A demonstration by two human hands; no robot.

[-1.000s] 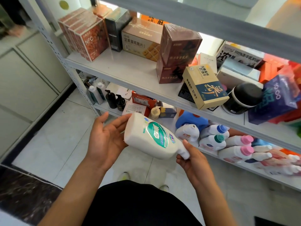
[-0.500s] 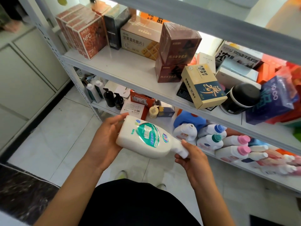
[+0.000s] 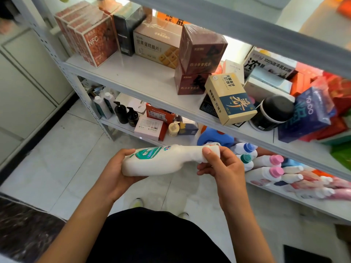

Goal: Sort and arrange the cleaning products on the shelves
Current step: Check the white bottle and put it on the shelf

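I hold a white cleaner bottle point(image 3: 161, 162) with a green label on its side, in front of the lower shelf point(image 3: 284, 196). My left hand point(image 3: 114, 173) cups its base from below, fingers curled round it. My right hand point(image 3: 222, 168) pinches its neck and white cap between thumb and fingers. On the lower shelf behind lie several similar white bottles with blue, teal and pink caps point(image 3: 266, 164), next to a blue jug point(image 3: 214, 137).
The upper shelf point(image 3: 144, 80) carries several boxes, a black tub point(image 3: 273, 112) and blue packs. Black pump bottles point(image 3: 125, 114), a cream pump bottle point(image 3: 173, 128) and small boxes stand at the lower shelf's left. White tiled floor lies below; my feet show.
The bottle has turned onto its side and now lies level. My right hand has moved up onto the neck and cap. My left hand has slid under the base.
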